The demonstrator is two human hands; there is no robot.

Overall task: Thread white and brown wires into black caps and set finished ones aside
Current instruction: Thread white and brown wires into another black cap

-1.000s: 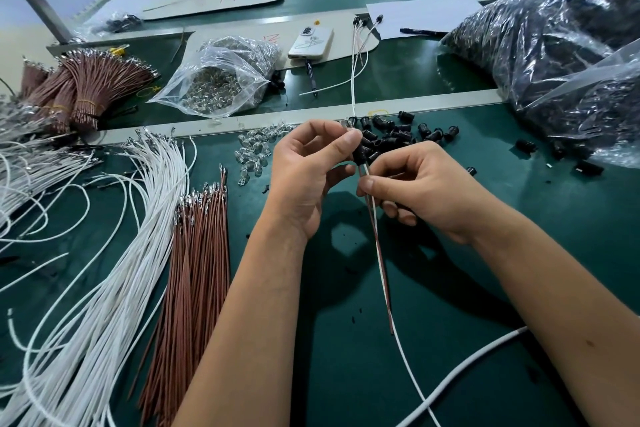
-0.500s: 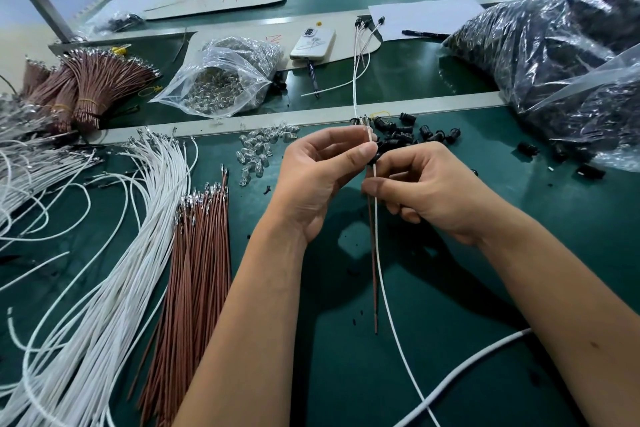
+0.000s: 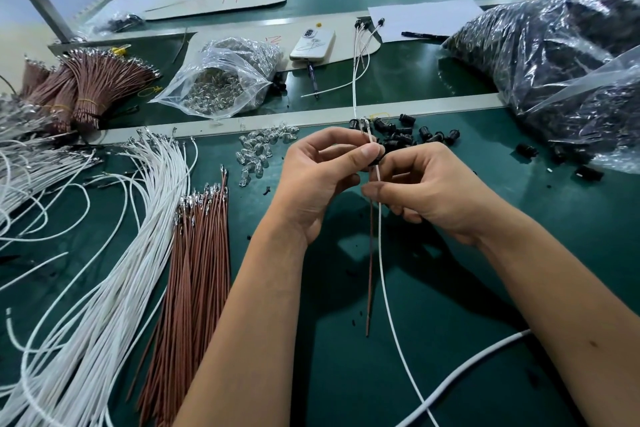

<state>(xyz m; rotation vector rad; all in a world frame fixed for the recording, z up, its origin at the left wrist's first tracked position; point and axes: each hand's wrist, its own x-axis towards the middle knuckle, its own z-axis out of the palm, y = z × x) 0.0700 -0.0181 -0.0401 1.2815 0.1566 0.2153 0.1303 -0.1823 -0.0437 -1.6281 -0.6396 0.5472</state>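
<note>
Wires run straight down from my grip toward me: the brown wire [image 3: 370, 270] and white wire [image 3: 384, 288] lie side by side, long axis vertical, metal tips poking up just above my left thumb. My left hand [image 3: 318, 180] pinches the black cap [image 3: 377, 160] with the wires through it; my right hand [image 3: 426, 191], just beside and below, pinches both wires under the cap. Finished pairs [image 3: 360, 45] lie well beyond my grip on the table [image 3: 450, 288], so I judge the left hand carries it there.

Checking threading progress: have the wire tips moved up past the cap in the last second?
Yes. The wire tips now reach the grey strip above the cap; earlier they sat at the left hand's fingertips.
</note>
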